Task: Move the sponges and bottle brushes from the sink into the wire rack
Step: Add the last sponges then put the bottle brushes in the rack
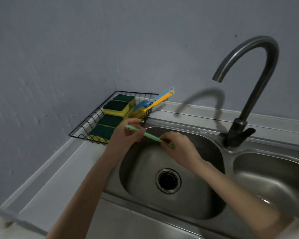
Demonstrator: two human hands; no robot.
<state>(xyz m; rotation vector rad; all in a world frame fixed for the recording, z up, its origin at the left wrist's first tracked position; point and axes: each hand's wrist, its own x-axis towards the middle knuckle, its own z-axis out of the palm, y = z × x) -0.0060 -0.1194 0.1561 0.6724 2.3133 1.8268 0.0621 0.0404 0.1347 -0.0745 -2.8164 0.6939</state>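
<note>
A green bottle brush (150, 135) is held level above the far left rim of the left sink basin (162, 209). My left hand (126, 135) grips its left end and my right hand (178, 145) grips its right end. Just behind my left hand stands the black wire rack (86, 122) in the corner. Inside it lie several yellow sponges with dark green pads (116, 107). A blue bottle brush (155, 99) and a yellow bottle brush (158, 101) rest in the rack with their handles over its right edge.
A dark curved faucet (245, 94) rises behind the divider between the two basins. A drain (168, 180) sits in the left basin's floor. The right basin (274, 178) lies at the right. Grey walls meet behind the rack. Steel counter (64, 178) runs along the left.
</note>
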